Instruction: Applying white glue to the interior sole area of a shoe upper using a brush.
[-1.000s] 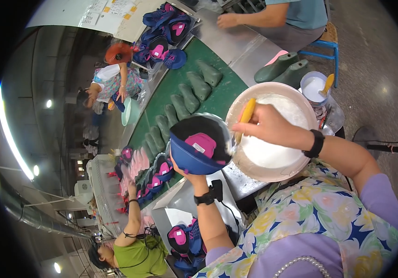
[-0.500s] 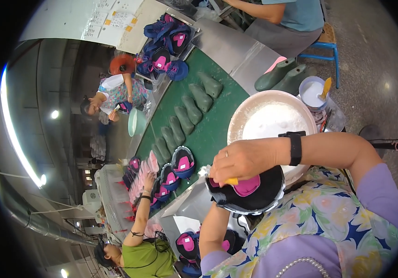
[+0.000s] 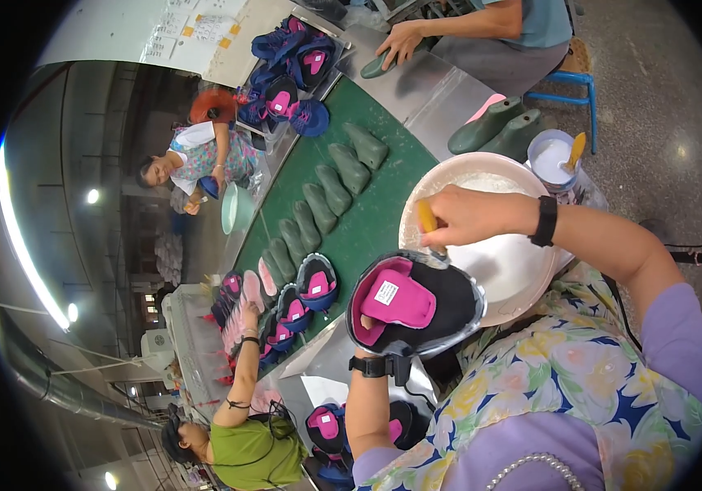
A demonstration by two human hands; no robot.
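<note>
My left hand holds a shoe upper from beneath, and the upper hides most of it. The upper is turned open side up, with a black lining, a bright pink tongue and a whitish edge. In my right hand is a brush with a yellow handle, its fingers closed round it. The bristles touch or nearly touch the upper's far edge. A pink basin of white paste stands just beyond, under my right wrist.
Green shoe lasts line a green conveyor belt, with more uppers beside them. Right of the basin stands a small tub with another brush. A co-worker's hand holds a last; another co-worker's arm reaches over pink insoles.
My right hand has moved right and away from me, bringing the brush from the upper's left end to its far edge. The upper's pink tongue now shows. A co-worker's hand now holds a last.
</note>
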